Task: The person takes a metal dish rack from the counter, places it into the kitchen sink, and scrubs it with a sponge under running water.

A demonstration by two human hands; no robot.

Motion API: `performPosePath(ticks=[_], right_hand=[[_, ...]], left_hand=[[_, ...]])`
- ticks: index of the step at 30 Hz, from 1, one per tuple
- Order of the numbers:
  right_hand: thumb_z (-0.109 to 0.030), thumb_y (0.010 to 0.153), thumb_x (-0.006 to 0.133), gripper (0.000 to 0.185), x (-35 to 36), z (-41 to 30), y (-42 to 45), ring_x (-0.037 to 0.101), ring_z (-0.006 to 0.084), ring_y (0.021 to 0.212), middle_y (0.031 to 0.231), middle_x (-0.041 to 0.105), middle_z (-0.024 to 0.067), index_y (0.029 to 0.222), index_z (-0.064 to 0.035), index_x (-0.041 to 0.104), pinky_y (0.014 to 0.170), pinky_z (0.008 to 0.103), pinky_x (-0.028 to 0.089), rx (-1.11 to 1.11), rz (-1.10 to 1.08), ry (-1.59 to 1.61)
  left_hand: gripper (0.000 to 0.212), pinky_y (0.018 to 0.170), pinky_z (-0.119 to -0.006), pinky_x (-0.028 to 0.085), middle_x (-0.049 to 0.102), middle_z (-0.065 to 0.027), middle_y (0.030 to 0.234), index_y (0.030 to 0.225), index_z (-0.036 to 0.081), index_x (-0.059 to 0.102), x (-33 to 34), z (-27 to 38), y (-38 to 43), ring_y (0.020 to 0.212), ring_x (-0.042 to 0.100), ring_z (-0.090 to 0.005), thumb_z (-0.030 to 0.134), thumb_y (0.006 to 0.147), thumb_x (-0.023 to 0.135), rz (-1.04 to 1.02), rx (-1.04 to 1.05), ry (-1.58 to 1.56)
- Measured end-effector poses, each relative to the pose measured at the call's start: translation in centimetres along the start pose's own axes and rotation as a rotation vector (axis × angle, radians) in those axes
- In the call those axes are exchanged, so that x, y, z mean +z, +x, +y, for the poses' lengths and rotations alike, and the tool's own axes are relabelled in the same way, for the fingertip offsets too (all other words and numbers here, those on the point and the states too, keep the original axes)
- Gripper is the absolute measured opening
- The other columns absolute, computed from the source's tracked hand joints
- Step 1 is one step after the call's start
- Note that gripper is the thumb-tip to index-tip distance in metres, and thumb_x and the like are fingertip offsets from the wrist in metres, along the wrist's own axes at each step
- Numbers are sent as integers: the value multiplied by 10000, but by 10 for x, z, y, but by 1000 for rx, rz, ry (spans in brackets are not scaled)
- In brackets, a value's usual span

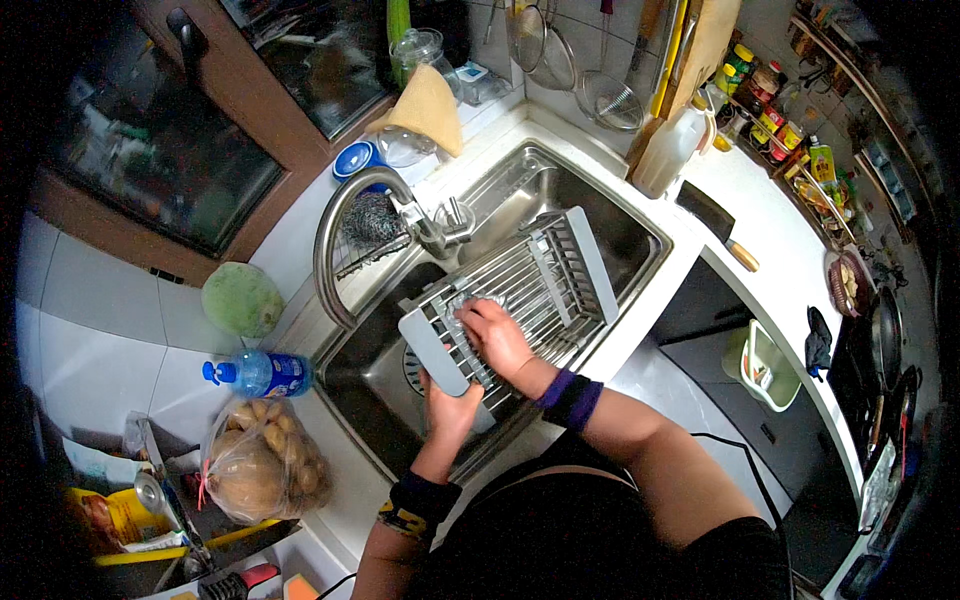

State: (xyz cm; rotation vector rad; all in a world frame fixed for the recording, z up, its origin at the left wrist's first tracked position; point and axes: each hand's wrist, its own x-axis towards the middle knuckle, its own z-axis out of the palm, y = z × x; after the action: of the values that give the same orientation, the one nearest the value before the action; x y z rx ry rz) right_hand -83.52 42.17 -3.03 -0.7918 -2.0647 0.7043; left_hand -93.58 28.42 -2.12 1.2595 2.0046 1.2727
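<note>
A metal wire dish rack (517, 292) with grey plastic ends lies across the double-bowl steel sink (360, 450). My left hand (450, 401) grips the rack's near-left grey end, thumb on the outside. Inside the rack, my right hand (491, 334) presses a silvery, crumpled scrubber or cloth (457, 307) against the bars by that same end; its exact kind is unclear. The curved steel faucet (326, 247) arches just left of the rack, above the left bowl.
Left of the sink are a blue detergent bottle (262, 373), a green melon (242, 300) and a bag of potatoes (262, 465). A cleaver (720, 225) and a plastic jug (667, 154) stand or lie on the right counter. Strainers (609, 99) hang behind.
</note>
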Motion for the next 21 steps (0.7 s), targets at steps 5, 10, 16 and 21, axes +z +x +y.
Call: performPosePath(ticks=[5,10,16,21], right_hand=[[31,774,667,276,-23,32,8,616,325,990,1084,633,91,1015,-103,690,858,401,526,23,-21,-80],[39,757,614,305,-43,77,12,626,366,972,1071,636,133,1027,-87,681,839,429,532,140,125,-208],[15,777,633,341,14,1,-6,605,339,1073,1166,616,131,1106,-74,657,900,402,527,-16,-61,66],[-12,811,606,238,-13,38,5,603,354,1039,1096,620,136,1034,-84,645,902,429,515,21,6,-55]], left_hand=[[728,1023,-380,416,478,-126,1297,1363,16,446,-5,4,-2,1181,500,-241,-61,671,660,-17,-147,-155],[725,991,-390,441,466,-142,1304,1373,41,444,-3,-2,-6,1173,513,-257,-54,687,658,-44,-165,-224],[758,972,-434,460,432,-178,1312,1392,78,435,-3,-29,-4,1165,530,-326,-22,697,722,-51,-100,-248],[772,973,-437,458,395,-180,1341,1407,87,413,-3,-42,-11,1178,522,-337,-19,705,718,-49,-116,-261]])
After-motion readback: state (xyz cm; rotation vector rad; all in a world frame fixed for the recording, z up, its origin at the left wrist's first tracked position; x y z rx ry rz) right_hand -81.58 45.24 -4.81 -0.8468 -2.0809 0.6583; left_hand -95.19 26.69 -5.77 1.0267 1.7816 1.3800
